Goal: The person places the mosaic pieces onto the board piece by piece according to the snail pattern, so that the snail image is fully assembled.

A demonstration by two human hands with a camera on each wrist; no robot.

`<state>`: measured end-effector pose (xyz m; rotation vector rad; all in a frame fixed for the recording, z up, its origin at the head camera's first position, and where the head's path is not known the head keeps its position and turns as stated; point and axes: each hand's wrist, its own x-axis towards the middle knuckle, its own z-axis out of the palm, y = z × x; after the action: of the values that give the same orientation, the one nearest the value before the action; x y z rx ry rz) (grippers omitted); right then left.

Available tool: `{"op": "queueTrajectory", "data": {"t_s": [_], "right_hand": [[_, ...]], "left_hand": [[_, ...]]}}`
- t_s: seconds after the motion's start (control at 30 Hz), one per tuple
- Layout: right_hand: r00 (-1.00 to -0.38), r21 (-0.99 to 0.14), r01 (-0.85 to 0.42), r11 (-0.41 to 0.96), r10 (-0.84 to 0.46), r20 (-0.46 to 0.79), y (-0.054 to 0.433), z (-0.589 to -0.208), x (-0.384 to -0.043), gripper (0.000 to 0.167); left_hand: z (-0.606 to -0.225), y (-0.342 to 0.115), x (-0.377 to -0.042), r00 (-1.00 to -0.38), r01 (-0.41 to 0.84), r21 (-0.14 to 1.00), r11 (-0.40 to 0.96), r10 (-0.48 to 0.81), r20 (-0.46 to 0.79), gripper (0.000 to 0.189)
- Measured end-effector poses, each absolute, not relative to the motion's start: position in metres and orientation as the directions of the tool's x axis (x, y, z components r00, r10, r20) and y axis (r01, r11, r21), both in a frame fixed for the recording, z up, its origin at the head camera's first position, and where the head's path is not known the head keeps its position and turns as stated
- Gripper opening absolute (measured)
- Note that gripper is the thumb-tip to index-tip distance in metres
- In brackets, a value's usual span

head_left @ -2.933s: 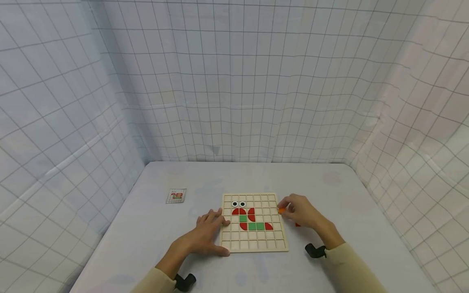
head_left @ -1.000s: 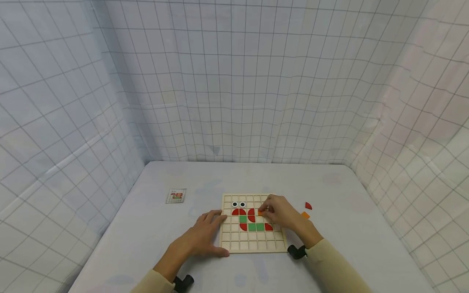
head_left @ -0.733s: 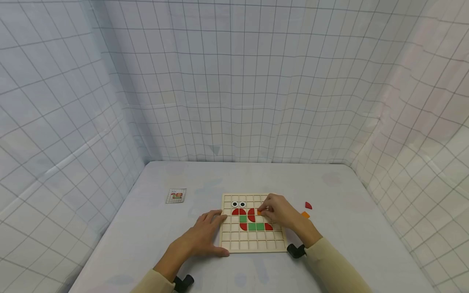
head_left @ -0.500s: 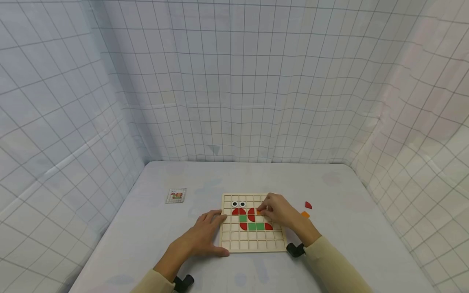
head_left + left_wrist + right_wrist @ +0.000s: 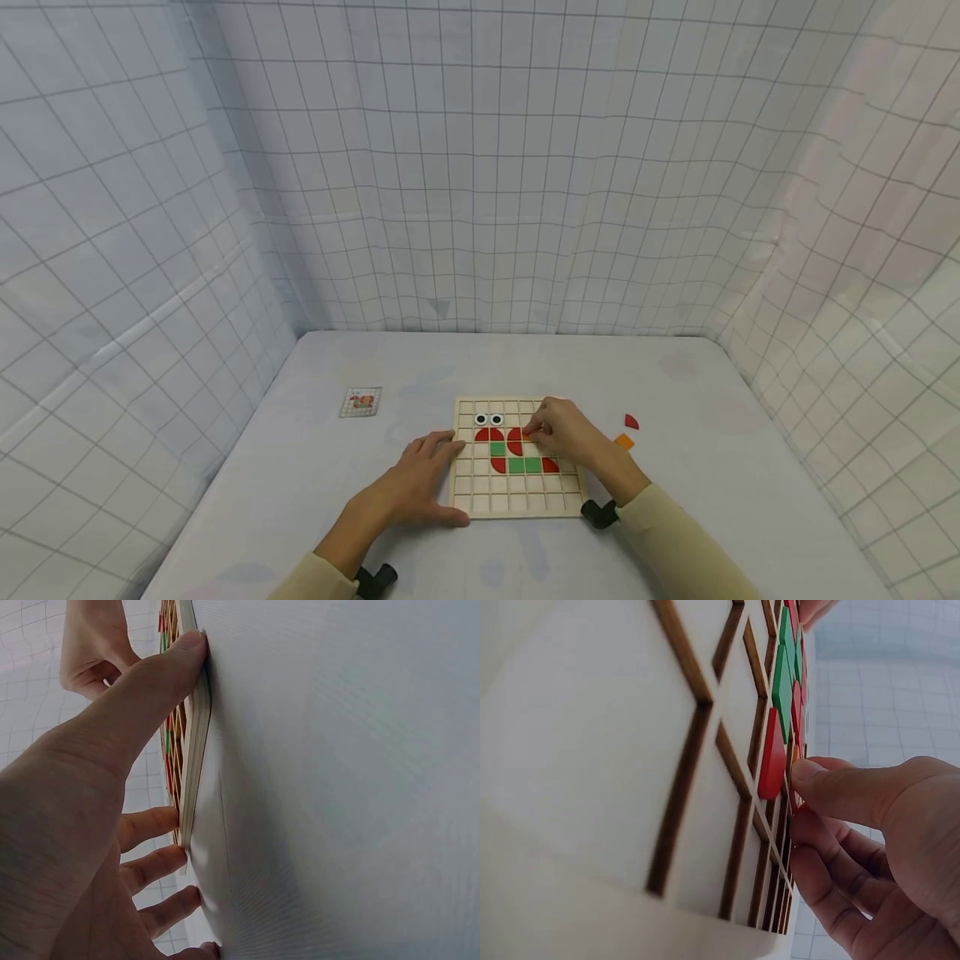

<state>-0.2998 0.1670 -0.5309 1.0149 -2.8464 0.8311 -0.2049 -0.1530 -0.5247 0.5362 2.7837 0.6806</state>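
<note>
A square wooden grid board (image 5: 517, 502) lies in front of me in the head view. It holds two eye tiles (image 5: 489, 419), green square tiles (image 5: 524, 465) and red quarter-circle tiles (image 5: 498, 465). My right hand (image 5: 566, 432) pinches an orange tile (image 5: 527, 434) between thumb and fingers, just right of the stacked red pieces. Mostly hidden by the fingers, this tile shows as a sliver in the right wrist view. My left hand (image 5: 420, 479) is spread along the board's left side. Its thumb (image 5: 187, 646) touches the near corner, and fingertips rest at the edge.
On the table right of the board lie a loose red quarter-circle tile (image 5: 632, 422) and another orange tile (image 5: 624, 442). A small picture card (image 5: 362, 402) with a coloured figure on a grid lies at the far left. Grid-patterned white curtains (image 5: 510, 250) enclose the table.
My right hand has carried the orange tile leftward from the board's right edge onto the grid, then shifted slightly further left, up against the red pieces. My left hand stays at the board's side.
</note>
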Motion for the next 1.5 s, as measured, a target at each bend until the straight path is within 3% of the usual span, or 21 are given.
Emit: {"op": "queueTrajectory", "data": {"t_s": [0.73, 1.5], "right_hand": [[-0.821, -0.464, -0.552, 0.692, -0.549, 0.158, 0.176, -0.527, -0.298, 0.005], [-0.922, -0.495, -0.381, 0.781, -0.362, 0.138, 0.246, -0.525, -0.284, 0.016]], "left_hand": [[-0.528, -0.152, -0.207, -0.907, 0.297, 0.484, 0.823, 0.402, -0.126, 0.118], [-0.531, -0.155, -0.206, -0.909, 0.288, 0.495, 0.820, 0.396, -0.127, 0.120]]}}
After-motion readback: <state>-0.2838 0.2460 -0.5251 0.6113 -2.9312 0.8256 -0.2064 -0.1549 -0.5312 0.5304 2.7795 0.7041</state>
